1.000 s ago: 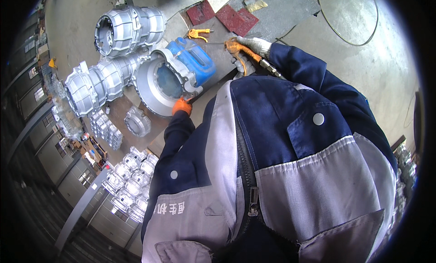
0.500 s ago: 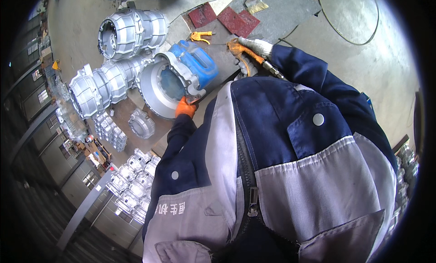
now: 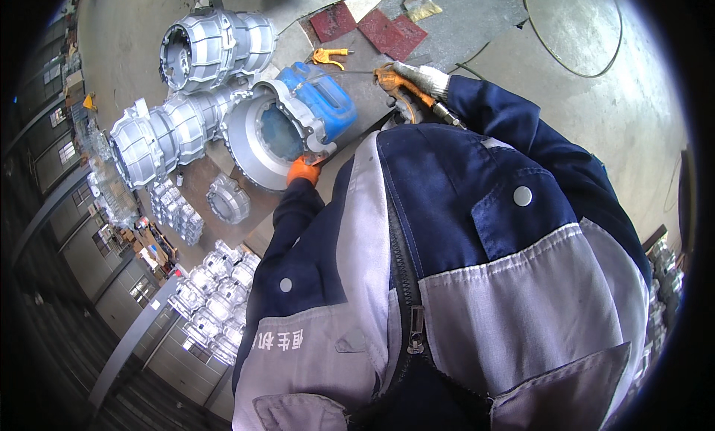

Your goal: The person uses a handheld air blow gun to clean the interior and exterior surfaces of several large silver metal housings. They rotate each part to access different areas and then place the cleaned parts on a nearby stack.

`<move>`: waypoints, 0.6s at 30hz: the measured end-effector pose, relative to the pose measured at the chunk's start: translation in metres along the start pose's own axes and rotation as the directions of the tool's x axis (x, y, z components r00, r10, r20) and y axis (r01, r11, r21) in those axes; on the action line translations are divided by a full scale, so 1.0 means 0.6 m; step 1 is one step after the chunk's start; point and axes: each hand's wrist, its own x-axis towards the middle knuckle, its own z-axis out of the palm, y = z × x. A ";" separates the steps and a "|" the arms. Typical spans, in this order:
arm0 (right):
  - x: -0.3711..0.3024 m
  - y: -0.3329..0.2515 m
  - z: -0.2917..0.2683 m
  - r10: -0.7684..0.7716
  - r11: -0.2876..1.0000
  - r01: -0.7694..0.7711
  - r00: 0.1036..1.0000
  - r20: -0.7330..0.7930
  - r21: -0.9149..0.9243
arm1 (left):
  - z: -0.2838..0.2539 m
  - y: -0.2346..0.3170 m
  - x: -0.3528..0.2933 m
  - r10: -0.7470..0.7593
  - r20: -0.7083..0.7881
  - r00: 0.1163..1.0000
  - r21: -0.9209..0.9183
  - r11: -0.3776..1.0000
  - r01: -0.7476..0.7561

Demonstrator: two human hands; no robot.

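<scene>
"While the left hand in an orange glove [image 3: 302, 174] touches the near edge of a bell-shaped silver metal housing [image 3: 243, 142], are its fingers gripping?"

"Cannot tell; the fingertips merge with the flange. The right hand in a white glove [image 3: 426, 79] is closed around an orange-bodied hand tool [image 3: 402, 83] with a bright metal fitting [image 3: 445, 114] at its tail."

"Position of the housing?"

"Ahead and to the wearer's left, apparently supported on a flat brown surface [image 3: 196, 187]. A blue plastic jug [image 3: 340, 107] shows at its scalloped flange; contact between the two is not confirmed."

"Is the tool on the housing?"

"No. It stands apart, to the right, with the jug between them in this view."

"Progress, then?"

"In my judgement, under way but not finished. Done: the tool is in hand and the other hand is placed on the housing. Left: not determinable in full, as the housing's finish is too small to assess."

"Other pieces?"

"A ribbed silver barrel-shaped casing [image 3: 249, 45] and a similar second casing [image 3: 159, 143] sit to the left, neither hand on them. A yellow trigger-handled gun [image 3: 328, 56] lies loose beyond the jug, likewise unattended."
</scene>
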 end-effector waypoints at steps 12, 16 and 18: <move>-0.015 -0.020 0.018 0.005 0.989 -0.015 0.998 -0.069 -0.144 | 0.014 -0.014 0.009 0.014 0.007 1.000 0.046 0.999 -0.014; -0.044 -0.068 0.030 -0.141 0.930 0.112 0.988 -0.058 -0.350 | 0.009 -0.020 -0.018 0.088 -0.024 0.996 0.092 0.992 -0.085; -0.073 -0.078 0.026 -0.144 0.933 0.169 0.984 0.103 -0.317 | 0.009 -0.027 -0.034 0.124 0.005 0.992 0.043 0.991 -0.125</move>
